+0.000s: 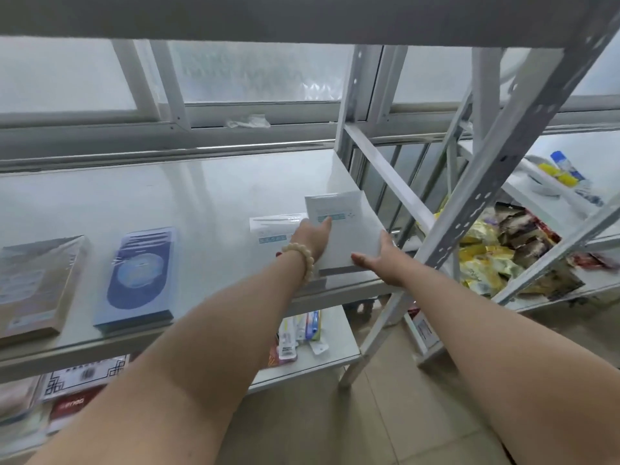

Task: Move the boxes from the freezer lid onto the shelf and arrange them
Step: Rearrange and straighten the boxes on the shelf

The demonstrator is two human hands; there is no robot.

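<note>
A flat white box (349, 229) with a small teal label lies near the right front corner of the white metal shelf (208, 196). Both hands hold it: my left hand (312, 238), with a bead bracelet on the wrist, presses on its left edge, and my right hand (379, 260) grips its near right corner. A second white box (275, 226) lies flat just left of it, partly hidden by my left hand. Further left on the shelf rest a blue box (137, 280) and a brown-edged box (33, 286). The freezer lid is out of view.
A slanted shelf upright (503, 156) and a cross brace (389, 182) stand right beside the white box. The lower shelf (335, 350) carries small packets. A neighbouring rack on the right holds snack bags (503, 250). A window runs behind the shelf.
</note>
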